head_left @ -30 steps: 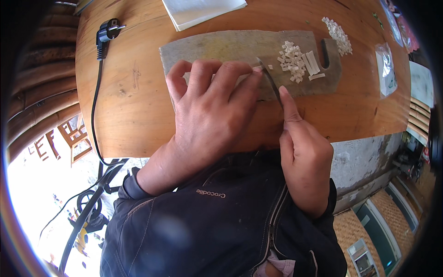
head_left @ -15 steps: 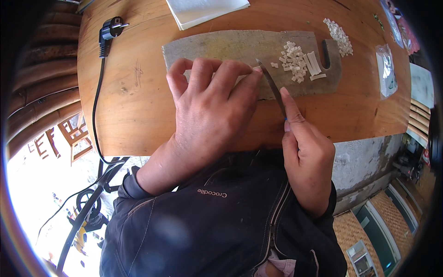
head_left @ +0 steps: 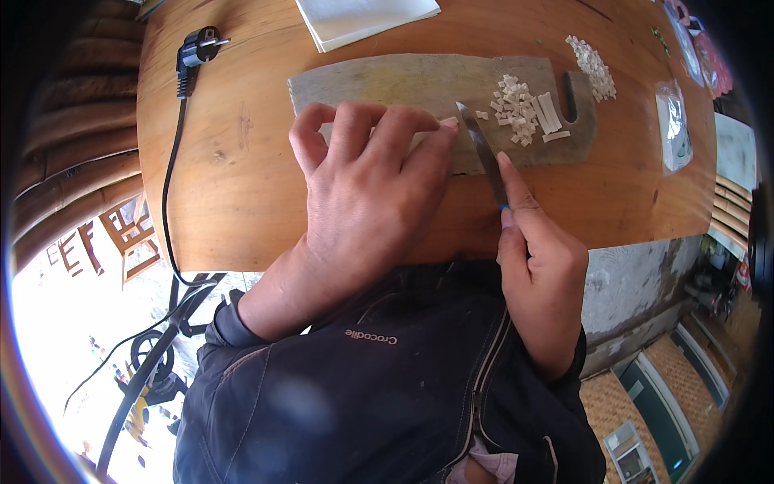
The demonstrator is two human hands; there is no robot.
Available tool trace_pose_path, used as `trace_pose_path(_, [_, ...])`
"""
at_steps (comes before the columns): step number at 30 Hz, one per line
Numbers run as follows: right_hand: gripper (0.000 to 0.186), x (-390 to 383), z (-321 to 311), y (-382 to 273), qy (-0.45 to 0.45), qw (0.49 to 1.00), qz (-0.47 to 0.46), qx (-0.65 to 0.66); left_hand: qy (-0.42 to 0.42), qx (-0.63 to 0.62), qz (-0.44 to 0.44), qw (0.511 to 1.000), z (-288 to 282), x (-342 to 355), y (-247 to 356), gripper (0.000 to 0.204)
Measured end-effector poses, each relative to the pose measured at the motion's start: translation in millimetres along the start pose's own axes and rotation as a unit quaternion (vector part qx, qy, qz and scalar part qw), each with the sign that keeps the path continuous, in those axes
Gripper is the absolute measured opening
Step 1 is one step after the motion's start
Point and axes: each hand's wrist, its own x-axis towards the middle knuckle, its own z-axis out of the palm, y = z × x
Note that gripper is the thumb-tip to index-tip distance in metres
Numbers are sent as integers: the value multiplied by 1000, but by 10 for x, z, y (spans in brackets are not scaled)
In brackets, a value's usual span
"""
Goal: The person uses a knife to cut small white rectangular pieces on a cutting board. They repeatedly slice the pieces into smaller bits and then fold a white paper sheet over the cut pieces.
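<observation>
My left hand [head_left: 363, 194] is curled over a grey wooden board [head_left: 379, 79], its fingertips pinching a pale strip [head_left: 447, 121] that is mostly hidden beneath the fingers. My right hand [head_left: 542, 289] grips a thin knife [head_left: 481, 141] with a bit of blue at its handle; the blade's tip rests just right of the strip's end. A small cut piece [head_left: 481, 114] lies by the blade. Farther right on the board are a pile of small white pieces [head_left: 513, 109] and several uncut strips [head_left: 548, 113].
A wooden table [head_left: 218, 161] holds a black plug with cord [head_left: 200, 48], folded white paper [head_left: 363, 18], a second heap of white bits [head_left: 592, 71] and a clear bag [head_left: 674, 129]. Bamboo lines the left edge; chairs [head_left: 133, 242] stand beyond.
My right hand and the knife have shifted slightly right, so the blade now sits apart from the strip's end. My left hand has stayed in place.
</observation>
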Motion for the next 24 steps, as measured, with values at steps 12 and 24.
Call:
trace_pose_path(12, [60,5,-31,-61,-15,1000,-12,-25,-2,1,-7,1000,-11,3,11,32])
trace_pose_path(24, [60,19,-14,-46,-13,997,-32,-66,10,-6,-2,1000,-24,-1,-6,28])
